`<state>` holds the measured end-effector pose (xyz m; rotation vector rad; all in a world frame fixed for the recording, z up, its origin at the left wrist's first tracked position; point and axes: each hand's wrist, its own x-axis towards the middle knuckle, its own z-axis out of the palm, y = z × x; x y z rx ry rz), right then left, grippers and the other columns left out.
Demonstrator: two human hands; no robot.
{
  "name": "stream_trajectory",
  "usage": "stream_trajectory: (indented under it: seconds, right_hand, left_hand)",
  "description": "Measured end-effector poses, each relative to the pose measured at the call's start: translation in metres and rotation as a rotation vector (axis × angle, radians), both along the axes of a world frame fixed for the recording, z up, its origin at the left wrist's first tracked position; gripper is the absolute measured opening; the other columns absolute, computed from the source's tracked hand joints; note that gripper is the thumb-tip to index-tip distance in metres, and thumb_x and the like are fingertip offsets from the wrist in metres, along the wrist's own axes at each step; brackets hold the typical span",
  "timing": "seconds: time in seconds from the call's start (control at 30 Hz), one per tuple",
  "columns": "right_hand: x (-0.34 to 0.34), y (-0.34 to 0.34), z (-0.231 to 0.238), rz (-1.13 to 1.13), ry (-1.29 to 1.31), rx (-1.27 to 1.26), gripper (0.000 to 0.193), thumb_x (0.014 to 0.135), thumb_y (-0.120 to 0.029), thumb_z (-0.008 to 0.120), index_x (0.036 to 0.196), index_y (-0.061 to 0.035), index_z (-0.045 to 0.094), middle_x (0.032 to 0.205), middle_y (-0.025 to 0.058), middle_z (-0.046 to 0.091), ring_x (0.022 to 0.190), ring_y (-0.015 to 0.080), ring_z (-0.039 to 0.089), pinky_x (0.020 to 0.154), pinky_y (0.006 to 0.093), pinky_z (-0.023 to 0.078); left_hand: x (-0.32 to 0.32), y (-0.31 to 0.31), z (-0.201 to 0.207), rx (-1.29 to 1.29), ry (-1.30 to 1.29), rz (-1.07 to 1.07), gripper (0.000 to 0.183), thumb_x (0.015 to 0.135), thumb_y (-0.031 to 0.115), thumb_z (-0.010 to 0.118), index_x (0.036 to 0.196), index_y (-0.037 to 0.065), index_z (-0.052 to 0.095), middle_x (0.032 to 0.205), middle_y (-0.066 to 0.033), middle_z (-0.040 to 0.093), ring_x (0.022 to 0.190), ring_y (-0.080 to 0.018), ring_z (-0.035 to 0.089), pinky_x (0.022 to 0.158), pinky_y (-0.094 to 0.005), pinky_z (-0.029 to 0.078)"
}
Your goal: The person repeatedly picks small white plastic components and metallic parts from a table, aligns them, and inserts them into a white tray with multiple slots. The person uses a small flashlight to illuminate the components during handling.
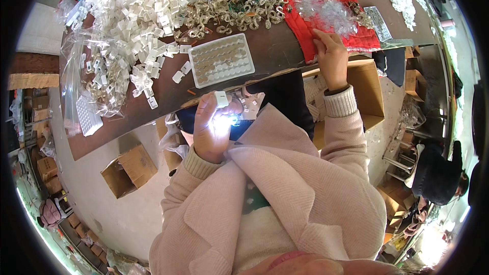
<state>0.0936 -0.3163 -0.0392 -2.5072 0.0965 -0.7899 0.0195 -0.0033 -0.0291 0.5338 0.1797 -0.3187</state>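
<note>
In front of my body, my left hand point(210, 130) is closed around a small white plastic case point(221, 99). A bright bluish-white light point(224, 122) glows in its palm, and the glare hides the lower fingers. Farther right, my right hand point(333, 57) is over the near part of a red quilted cloth point(300, 23). Its thumb and forefinger are bent close together; whatever they pinch is too small to make out. On the cloth lies a heap of clear plastic pieces point(328, 12), just beyond those fingertips.
A white compartment tray point(224, 79) sits on the dark table point(277, 46). Piles of white plastic cases point(137, 5) and coiled clear wires point(229, 7) cover the far left and middle. Below the table's edge are open cardboard boxes point(368, 89) and another carton point(137, 165).
</note>
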Motion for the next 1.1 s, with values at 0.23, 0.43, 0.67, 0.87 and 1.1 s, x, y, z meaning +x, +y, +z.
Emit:
stream_trajectory:
  seconds: [0.23,0.43,0.67,0.87,1.1]
  right_hand:
    - [0.001,-0.007,0.004,0.13,0.14,-0.263,0.011,0.091,-0.006,0.064,0.102,-0.0058,0.065,0.088,0.0148,0.067,0.08,0.037,0.067,0.068,0.0425,0.053]
    - [-0.029,0.06,0.036,0.378,0.038,0.311,0.015,0.091,0.004,0.067,0.106,-0.0005,0.069,0.093,0.011,0.072,0.081,0.0196,0.07,0.072,0.0292,0.055]
    - [-0.058,0.15,0.05,0.661,0.132,0.786,0.014,0.086,0.004,0.072,0.1,-0.0012,0.071,0.096,0.0091,0.074,0.079,0.0134,0.07,0.071,0.0259,0.055]
    - [-0.058,0.161,0.052,0.719,0.14,0.721,0.012,0.085,0.005,0.071,0.095,-0.0014,0.07,0.096,0.0126,0.075,0.084,0.0204,0.073,0.073,0.0293,0.057]
    - [-0.056,0.16,0.049,0.756,0.163,0.656,0.012,0.084,0.004,0.071,0.095,-0.001,0.07,0.097,0.0144,0.074,0.086,0.0219,0.073,0.076,0.029,0.057]
  left_hand:
    - [-0.001,0.003,-0.002,0.031,0.022,0.02,0.015,0.1,0.018,0.061,0.11,0.006,0.061,0.089,-0.0046,0.059,0.08,-0.0156,0.047,0.077,-0.0338,0.039]
    - [-0.004,0.001,-0.001,0.065,-0.078,0.014,0.018,0.099,0.016,0.063,0.116,0.008,0.063,0.094,-0.0086,0.063,0.084,-0.0173,0.053,0.084,-0.0362,0.045]
    - [-0.007,0.001,0.004,0.082,-0.195,0.046,0.019,0.099,0.015,0.065,0.116,0.008,0.063,0.111,-0.0091,0.07,0.104,-0.0206,0.067,0.091,-0.0382,0.052]
    - [-0.009,0.008,-0.002,0.052,-0.146,0.069,0.017,0.098,0.014,0.066,0.114,0.008,0.063,0.108,-0.006,0.07,0.101,-0.0174,0.067,0.089,-0.0352,0.055]
    - [-0.008,0.01,-0.004,0.091,-0.129,0.074,0.017,0.097,0.014,0.066,0.113,0.006,0.064,0.107,-0.0075,0.071,0.1,-0.0185,0.067,0.089,-0.035,0.053]
